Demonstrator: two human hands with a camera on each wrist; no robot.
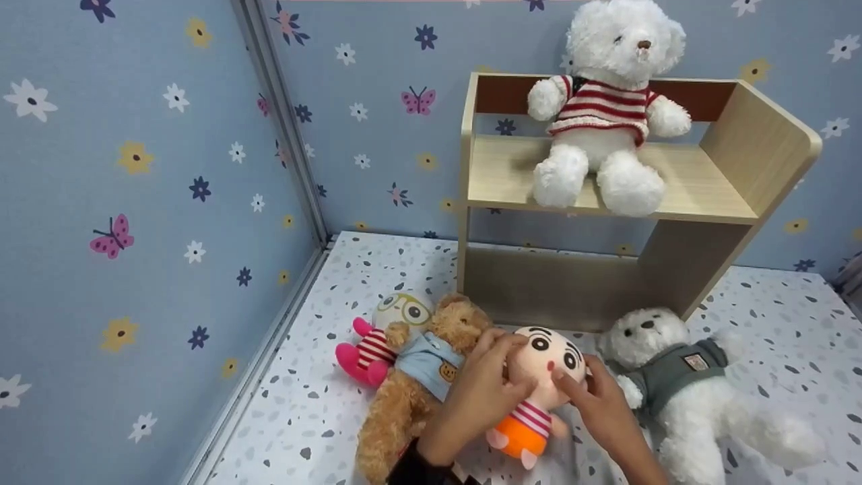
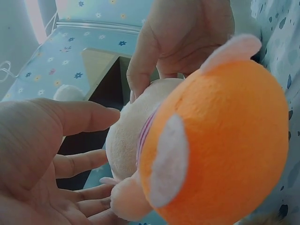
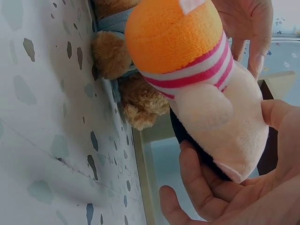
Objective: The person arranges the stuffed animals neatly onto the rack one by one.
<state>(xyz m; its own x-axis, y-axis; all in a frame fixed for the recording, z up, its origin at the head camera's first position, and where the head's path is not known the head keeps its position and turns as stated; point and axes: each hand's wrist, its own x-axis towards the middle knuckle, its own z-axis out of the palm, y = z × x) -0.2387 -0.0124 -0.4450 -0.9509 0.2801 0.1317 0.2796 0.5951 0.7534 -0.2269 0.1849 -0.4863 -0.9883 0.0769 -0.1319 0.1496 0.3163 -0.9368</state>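
Both my hands are on a plush doll [image 1: 539,377] with a pale round head, big eyes, a pink-and-white striped top and orange bottoms. My left hand [image 1: 481,391] holds one side of its head, thumb toward the face. On the other side my right hand [image 1: 603,404] grips the head, its thumb beside the mouth. The right wrist view shows the right fingers [image 3: 201,180] curled behind the dark back of the head. Tilted toward the left wrist camera, the orange bottom [image 2: 225,140] covers most of the doll there.
Left of the hands lie a brown bear [image 1: 431,364] in a blue shirt and a doll with yellow glasses [image 1: 374,350]. A white bear [image 1: 673,384] in a green top lies at right. Behind, a wooden shelf [image 1: 727,162] carries another white bear [image 1: 606,108] in red stripes.
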